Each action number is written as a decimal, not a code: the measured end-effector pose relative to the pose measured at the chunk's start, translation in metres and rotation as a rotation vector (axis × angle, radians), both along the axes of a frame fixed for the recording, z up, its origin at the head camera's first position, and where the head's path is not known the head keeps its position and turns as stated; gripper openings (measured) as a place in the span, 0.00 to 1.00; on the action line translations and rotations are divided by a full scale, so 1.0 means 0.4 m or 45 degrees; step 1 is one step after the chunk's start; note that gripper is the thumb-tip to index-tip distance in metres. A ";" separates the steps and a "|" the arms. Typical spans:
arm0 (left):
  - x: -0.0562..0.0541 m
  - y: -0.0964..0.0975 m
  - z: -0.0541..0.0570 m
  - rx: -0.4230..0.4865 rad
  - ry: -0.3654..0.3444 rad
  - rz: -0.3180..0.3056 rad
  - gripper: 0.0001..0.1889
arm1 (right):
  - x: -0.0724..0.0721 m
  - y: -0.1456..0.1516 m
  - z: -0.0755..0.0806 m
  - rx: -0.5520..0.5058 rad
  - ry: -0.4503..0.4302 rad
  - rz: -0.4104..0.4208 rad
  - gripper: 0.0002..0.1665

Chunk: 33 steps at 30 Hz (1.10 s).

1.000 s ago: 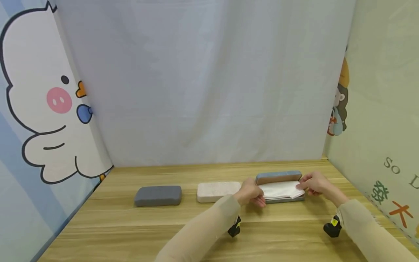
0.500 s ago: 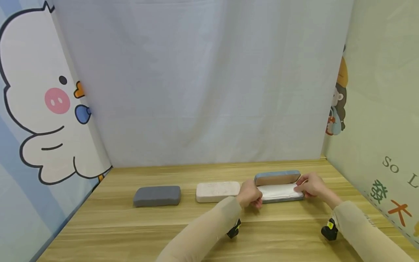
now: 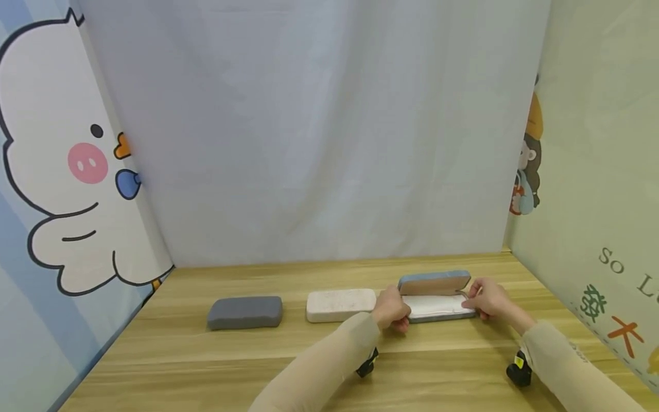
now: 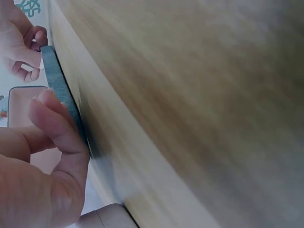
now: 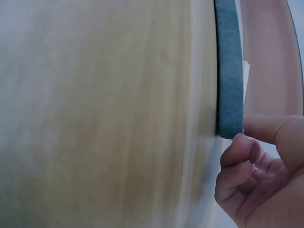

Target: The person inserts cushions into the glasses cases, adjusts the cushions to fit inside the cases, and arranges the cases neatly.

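Note:
A blue glasses case (image 3: 444,317) lies with its lid (image 3: 435,284) raised at the back, showing a pinkish-brown lining. White cloth (image 3: 435,306) fills its lower half, flat and roughly level with the rim. My left hand (image 3: 391,310) holds the case's left end; in the left wrist view its fingertips lie against the front wall of the case (image 4: 59,80). At the opposite end, my right hand (image 3: 489,297) pinches the corner. The right wrist view shows that thumb (image 5: 270,127) over the rim and curled fingers outside; a cloth edge (image 5: 246,76) sticks up slightly.
A closed off-white glasses case (image 3: 340,305) stands just left of my left hand. Farther left is a closed grey one (image 3: 245,312). The wooden table (image 3: 231,366) ends at a pale curtain (image 3: 319,143) behind, with a printed panel (image 3: 592,200) on the right.
The white cloth, earlier bulging with a corner hanging over the front right rim, now lies flat inside the case. Both hands stay at the case's ends, having shifted slightly.

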<state>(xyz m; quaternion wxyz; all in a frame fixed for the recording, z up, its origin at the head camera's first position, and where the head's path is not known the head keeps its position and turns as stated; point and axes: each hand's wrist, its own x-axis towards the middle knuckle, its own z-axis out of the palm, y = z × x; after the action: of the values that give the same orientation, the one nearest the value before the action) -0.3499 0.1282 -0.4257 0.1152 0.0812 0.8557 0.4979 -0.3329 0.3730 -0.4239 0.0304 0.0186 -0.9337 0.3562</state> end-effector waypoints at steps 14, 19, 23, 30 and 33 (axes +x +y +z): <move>0.013 -0.034 0.025 0.231 -0.193 -0.171 0.44 | 0.013 0.076 0.042 -0.131 -0.306 0.352 0.55; 0.010 -0.035 0.021 0.294 -0.203 -0.219 0.57 | 0.005 0.077 0.028 -0.178 -0.332 0.453 0.65; 0.015 -0.029 0.016 0.266 -0.161 -0.201 0.57 | -0.002 0.062 0.014 -0.185 -0.268 0.451 0.67; 0.027 0.004 0.006 0.087 -0.035 -0.100 0.60 | 0.001 0.043 0.005 -0.121 -0.208 0.379 0.71; 0.025 0.013 0.005 0.035 -0.002 -0.059 0.59 | -0.001 0.039 0.004 -0.093 -0.188 0.365 0.69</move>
<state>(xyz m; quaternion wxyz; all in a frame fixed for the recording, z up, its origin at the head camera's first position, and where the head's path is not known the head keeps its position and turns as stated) -0.3400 0.1336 -0.4238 0.1262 0.1021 0.8466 0.5070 -0.3334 0.3884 -0.4223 -0.0887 0.1243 -0.9077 0.3909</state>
